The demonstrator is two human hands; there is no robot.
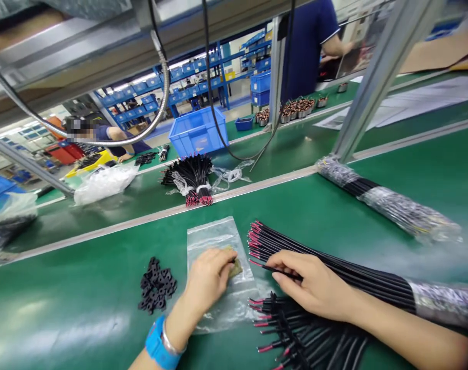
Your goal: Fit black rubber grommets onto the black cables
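Gently, the right hand point(314, 285) pinches one black cable point(271, 268) between thumb and fingertips, its red end sticking out leftward toward the other hand. The left hand point(208, 275) is curled, thumb close to the forefinger, over a yellowish-green piece point(237, 265) on a clear plastic bag point(208, 236) — whether it grips anything, I cannot tell. On that wrist sit a silver bangle point(170, 336) and a blue wristband point(158, 345). Just beyond the right hand lies a fan of black cables point(334, 261), red ends to the left, wrapped in clear film farther right; a looser group of cables point(314, 336) spreads nearer the wearer, below the right forearm. Left of the bag, small black parts point(156, 285) are heaped on the green worktop point(83, 318). Farther out, a film-wrapped bundle point(388, 200) lies at the right, and a tied cable bundle point(195, 174) rests by the metal rail point(253, 189) — behind it, a blue crate point(199, 133). Past the copper-wound parts point(297, 110) stands a co-worker in a dark blue shirt point(305, 51).
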